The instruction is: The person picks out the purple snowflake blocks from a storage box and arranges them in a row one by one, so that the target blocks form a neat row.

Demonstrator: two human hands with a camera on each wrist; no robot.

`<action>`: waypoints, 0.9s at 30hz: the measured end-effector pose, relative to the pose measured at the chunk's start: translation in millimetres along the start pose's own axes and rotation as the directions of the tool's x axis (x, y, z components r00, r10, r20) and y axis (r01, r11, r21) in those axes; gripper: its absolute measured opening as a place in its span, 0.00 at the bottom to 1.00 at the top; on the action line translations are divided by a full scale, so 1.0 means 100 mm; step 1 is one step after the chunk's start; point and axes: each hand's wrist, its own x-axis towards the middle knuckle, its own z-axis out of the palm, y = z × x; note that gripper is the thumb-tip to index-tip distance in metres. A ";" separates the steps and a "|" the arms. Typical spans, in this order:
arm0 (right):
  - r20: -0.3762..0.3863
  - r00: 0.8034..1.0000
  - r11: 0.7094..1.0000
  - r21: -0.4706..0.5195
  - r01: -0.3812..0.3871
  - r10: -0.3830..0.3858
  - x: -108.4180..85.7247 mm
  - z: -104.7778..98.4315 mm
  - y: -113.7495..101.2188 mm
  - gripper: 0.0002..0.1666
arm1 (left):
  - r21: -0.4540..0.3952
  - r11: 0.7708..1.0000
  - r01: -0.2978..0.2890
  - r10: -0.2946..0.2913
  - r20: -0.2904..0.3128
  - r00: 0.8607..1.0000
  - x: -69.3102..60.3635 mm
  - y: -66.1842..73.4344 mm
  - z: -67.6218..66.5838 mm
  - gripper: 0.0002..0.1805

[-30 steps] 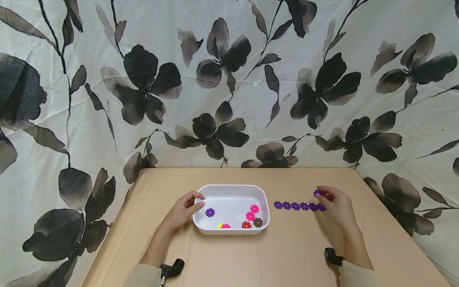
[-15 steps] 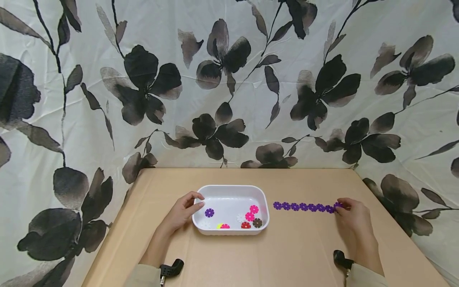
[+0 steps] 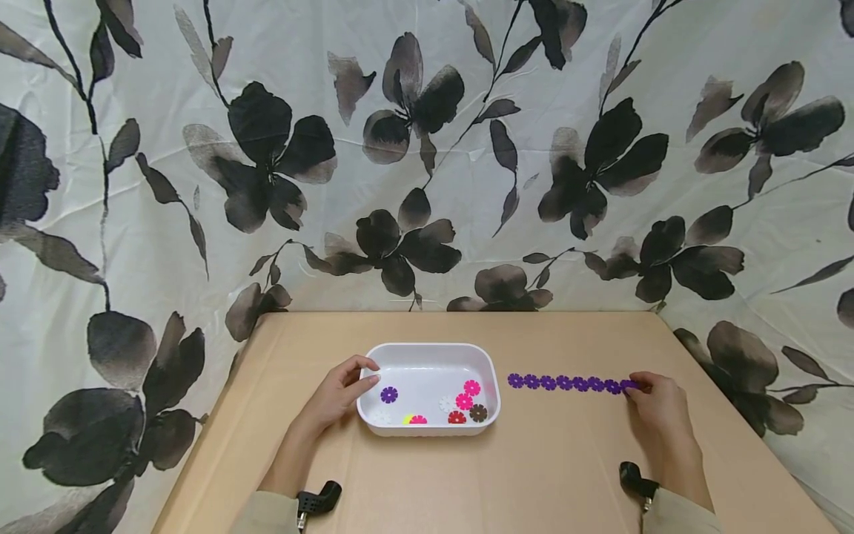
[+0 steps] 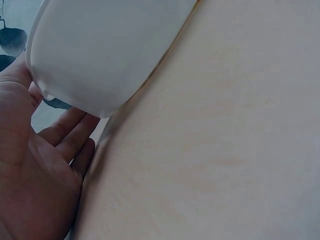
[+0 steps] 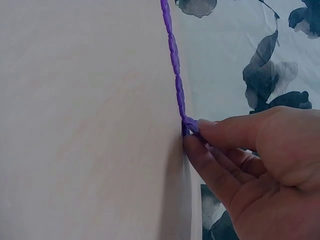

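My left hand (image 3: 339, 393) grips the left end of a white plastic tray (image 3: 427, 346), with the thumb over its rim. From below in the left wrist view, the fingers lie against the tray's outer wall (image 4: 110, 55). To the right of the tray, several purple flower-shaped pieces (image 3: 564, 383) form a straight row on the table. At the row's right end my right hand (image 3: 662, 406) pinches another purple flower piece (image 5: 191, 124) between thumb and finger. That piece looks tilted and touches the row's end; the fingers partly cover it.
Inside the tray are a single purple flower (image 3: 389, 394), pink flowers (image 3: 464, 401), a brown one (image 3: 478, 413), a red one (image 3: 457, 417), and pale and yellow pieces. Floral cloth (image 3: 414, 178) hangs behind the wooden table (image 3: 534, 475).
My right hand has moved right and down, bringing its purple flower from above the row to the row's right end. In the last half second it barely shifts. The left hand stays on the tray.
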 end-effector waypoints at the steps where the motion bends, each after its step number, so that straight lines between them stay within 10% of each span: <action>1: 0.002 1.000 1.000 0.001 -0.003 0.003 0.00 0.00 0.00 0.19 | -0.003 1.000 0.000 0.000 0.000 1.000 0.00 0.00 0.00 0.14; 20: 0.040 0.999 0.999 -0.018 -0.026 0.027 0.00 -0.01 -0.02 0.23 | 0.002 1.000 -0.014 0.014 0.000 1.000 0.02 0.00 0.02 0.14; 27: -0.057 0.996 0.994 0.091 -0.063 0.068 -0.03 0.00 -0.07 0.23 | 0.005 1.000 -0.012 0.012 -0.010 1.000 0.01 -0.02 0.02 0.14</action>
